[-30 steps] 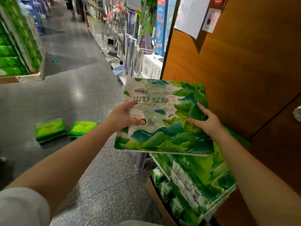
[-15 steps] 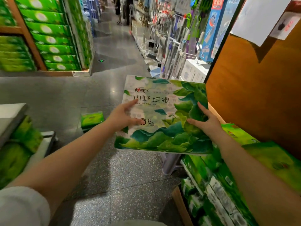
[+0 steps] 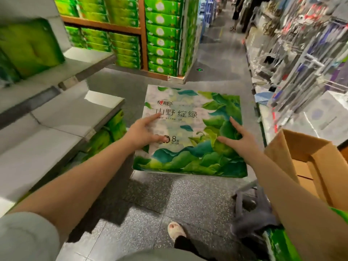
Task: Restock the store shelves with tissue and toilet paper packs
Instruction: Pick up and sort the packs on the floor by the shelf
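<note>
While a tissue pack [image 3: 190,132] is carried above the aisle floor, it is clasped between the left hand [image 3: 143,134] and right hand [image 3: 239,142]; it should be kept level and slid onto the left shelf [image 3: 62,117].

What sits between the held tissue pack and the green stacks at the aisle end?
Head view: only bare grey floor between the tissue pack and the green stacks; a small green floor marker lies off to the right.
</note>
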